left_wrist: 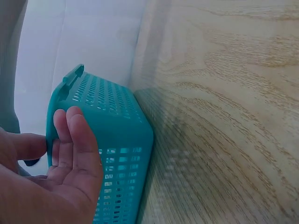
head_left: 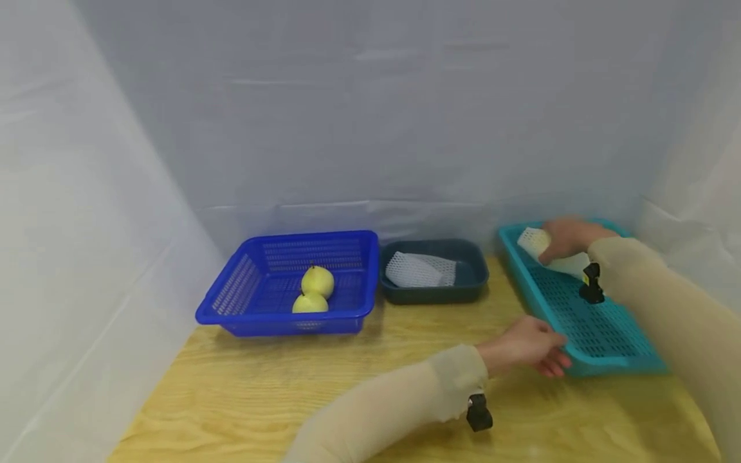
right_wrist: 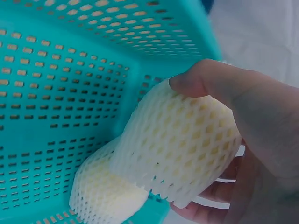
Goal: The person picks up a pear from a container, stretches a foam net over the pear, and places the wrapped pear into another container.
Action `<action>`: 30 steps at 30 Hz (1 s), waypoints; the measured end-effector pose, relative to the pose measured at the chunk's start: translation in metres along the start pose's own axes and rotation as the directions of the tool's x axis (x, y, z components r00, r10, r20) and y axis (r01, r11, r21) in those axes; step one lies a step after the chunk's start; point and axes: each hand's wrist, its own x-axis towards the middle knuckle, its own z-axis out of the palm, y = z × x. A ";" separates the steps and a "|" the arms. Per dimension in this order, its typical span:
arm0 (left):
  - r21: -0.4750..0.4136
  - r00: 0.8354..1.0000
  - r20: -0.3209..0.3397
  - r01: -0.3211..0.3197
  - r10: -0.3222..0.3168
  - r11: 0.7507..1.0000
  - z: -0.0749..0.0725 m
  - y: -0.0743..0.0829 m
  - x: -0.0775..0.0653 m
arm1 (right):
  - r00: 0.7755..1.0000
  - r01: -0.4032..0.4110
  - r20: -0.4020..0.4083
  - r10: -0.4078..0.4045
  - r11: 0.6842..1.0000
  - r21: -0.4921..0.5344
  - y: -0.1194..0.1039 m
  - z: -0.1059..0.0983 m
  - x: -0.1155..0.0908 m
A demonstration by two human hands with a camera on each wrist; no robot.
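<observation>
In the head view, my right hand (head_left: 570, 236) is over the far part of the teal basket (head_left: 602, 364). It grips a pale yellow fruit in a white foam net (right_wrist: 180, 140), thumb on one side and fingers on the other. A second netted fruit (right_wrist: 107, 186) lies below it in the basket. My left hand (head_left: 529, 344) is at the basket's near left corner, its thumb tip right at the rim. Its other fingers (left_wrist: 81, 135) lie loosely outside the basket wall and hold nothing.
Two bare yellow pears (head_left: 317, 283) sit in a blue basket (head_left: 231, 319) on the left. Between the baskets, a dark green tray (head_left: 434, 295) holds white foam nets (head_left: 413, 270). All stand on a wooden table (head_left: 255, 392), with white sheeting (head_left: 370, 116) behind and beside it.
</observation>
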 end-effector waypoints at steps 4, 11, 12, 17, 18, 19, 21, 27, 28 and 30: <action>0.033 1.000 0.022 0.004 -0.004 0.999 0.005 0.000 -0.002 | 0.998 -0.016 0.059 0.015 1.000 0.025 0.006 0.008 0.007; 0.042 0.998 0.067 -0.001 -0.002 0.999 0.003 0.003 -0.006 | 0.997 -0.028 0.080 0.022 0.996 0.081 0.012 0.017 0.018; 0.046 0.998 0.070 0.001 -0.004 0.999 0.003 0.003 -0.007 | 0.996 -0.028 0.085 0.021 0.996 0.088 0.012 0.019 0.020; 0.058 0.996 0.091 0.014 -0.019 0.998 0.006 0.002 -0.009 | 0.995 -0.039 0.096 0.030 0.995 0.096 0.017 0.030 0.025; 0.057 0.995 0.095 0.016 -0.022 0.998 0.006 0.002 -0.009 | 0.995 -0.044 0.095 0.035 0.994 0.099 0.018 0.032 0.025; 0.058 0.995 0.099 0.018 -0.024 0.998 0.007 0.002 -0.009 | 0.995 -0.048 0.090 0.039 0.994 0.097 0.019 0.034 0.026; 0.060 0.994 0.107 0.023 -0.029 0.998 0.009 0.003 -0.010 | 0.996 -0.054 0.079 0.046 0.993 0.102 0.019 0.037 0.026; 0.066 0.991 0.124 0.037 -0.045 0.997 0.010 0.003 -0.009 | 0.996 -0.067 0.067 0.060 0.991 0.117 0.016 0.043 0.025; 0.066 0.991 0.125 0.040 -0.048 0.997 0.010 0.003 -0.009 | 0.996 -0.070 0.070 0.062 0.990 0.118 0.016 0.044 0.024; 0.066 0.991 0.127 0.041 -0.049 0.997 0.009 0.003 -0.009 | 0.995 -0.073 0.074 0.064 0.990 0.123 0.016 0.044 0.024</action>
